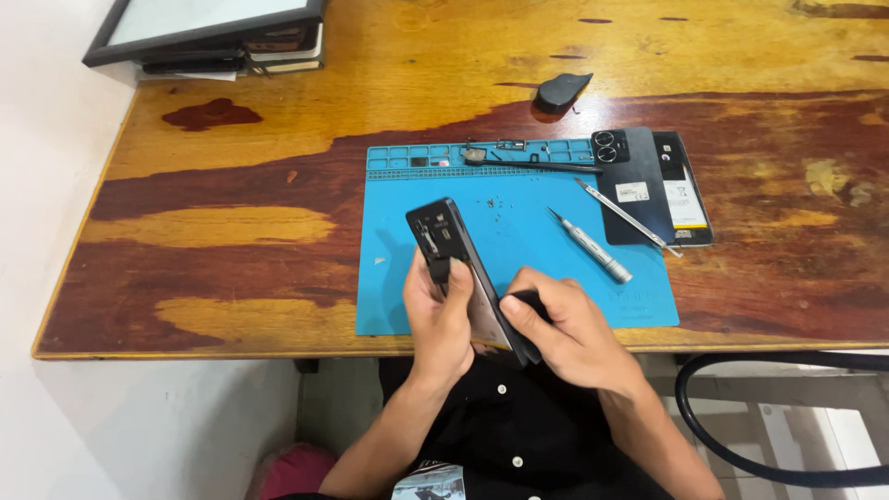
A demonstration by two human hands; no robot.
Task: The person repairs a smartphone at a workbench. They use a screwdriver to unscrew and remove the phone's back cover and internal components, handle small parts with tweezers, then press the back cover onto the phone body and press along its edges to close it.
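Two hands are gripping a stripped black phone body (460,268) above the near edge of the blue work mat (519,250), just in front of the person's dark shirt. The left hand (443,319) is wrapping around the middle of the body from the left, thumb lying across the inner face, apparently to keep it steady and tilted toward the camera. The right hand (567,324) is closing around the lower end, its fingertips pinching the edge; whether it is also holding a small tool there cannot be told.

The phone body's long axis is running from the upper left down to the lower right, with the camera cut-out end pointing up and away from the person and the other end pointing down toward the lap. Its open inner side is facing up and left.

Further back on the mat, a silver screwdriver (593,247) is lying diagonally, and tiny screws (493,206) are sitting near the parts tray row. A dark back cover (632,185) is overlapping another phone part at the mat's right edge, with tweezers (622,218) lying across it, all on the wooden table (231,231).
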